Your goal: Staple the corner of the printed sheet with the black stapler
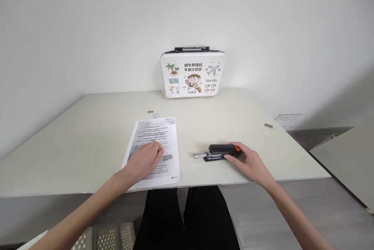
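My left hand [145, 159] lies flat, fingers stretched out, on a printed sheet of paper [154, 147] near the table's front edge. A small strip of staples [167, 157] lies on the paper just right of its fingertips. To the right, my right hand [247, 160] grips the back end of a black stapler [217, 152] with an orange tip. The stapler lies on the table with its metal staple tray slid out to the left.
A white table [87, 133] stands against a white wall. A white cartoon-printed case [192, 73] stands upright at the back. Loose staple strips [154, 115] lie behind the paper, and another strip [268, 125] lies at the right. A second tabletop [350, 156] is at the far right.
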Demonstrator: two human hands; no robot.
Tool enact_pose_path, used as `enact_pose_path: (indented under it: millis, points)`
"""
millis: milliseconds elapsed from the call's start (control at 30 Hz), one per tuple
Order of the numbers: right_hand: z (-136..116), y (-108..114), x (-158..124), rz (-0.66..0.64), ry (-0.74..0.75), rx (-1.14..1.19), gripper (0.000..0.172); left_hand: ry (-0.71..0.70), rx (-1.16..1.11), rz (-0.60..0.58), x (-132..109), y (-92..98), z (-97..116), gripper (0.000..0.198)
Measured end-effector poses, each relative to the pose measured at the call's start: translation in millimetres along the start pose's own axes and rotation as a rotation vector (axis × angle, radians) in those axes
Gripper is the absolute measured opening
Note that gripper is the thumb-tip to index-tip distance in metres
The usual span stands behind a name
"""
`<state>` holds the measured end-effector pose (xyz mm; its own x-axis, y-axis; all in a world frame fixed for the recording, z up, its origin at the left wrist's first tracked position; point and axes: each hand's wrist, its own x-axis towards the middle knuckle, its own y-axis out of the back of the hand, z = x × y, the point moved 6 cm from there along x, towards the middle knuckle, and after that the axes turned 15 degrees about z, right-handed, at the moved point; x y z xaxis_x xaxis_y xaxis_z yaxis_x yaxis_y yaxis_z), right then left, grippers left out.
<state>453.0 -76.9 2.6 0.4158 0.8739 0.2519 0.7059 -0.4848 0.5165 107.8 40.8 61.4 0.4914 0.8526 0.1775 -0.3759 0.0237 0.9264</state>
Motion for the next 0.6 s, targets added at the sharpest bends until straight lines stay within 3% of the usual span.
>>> enact_pose_path:
  millis: [300, 600]
  points:
    - [-0.5, 0.5, -0.3, 0.012, 0.026, 0.005, 0.043, -0.188, -0.107, -0.037, -3.7, -10.7, 1.0, 0.027]
    - [0.9, 1.6, 1.4, 0.019, 0.052, -0.031, 0.041, -0.084, -0.257, -0.081, -6.8, -5.2, 30.8, 0.029]
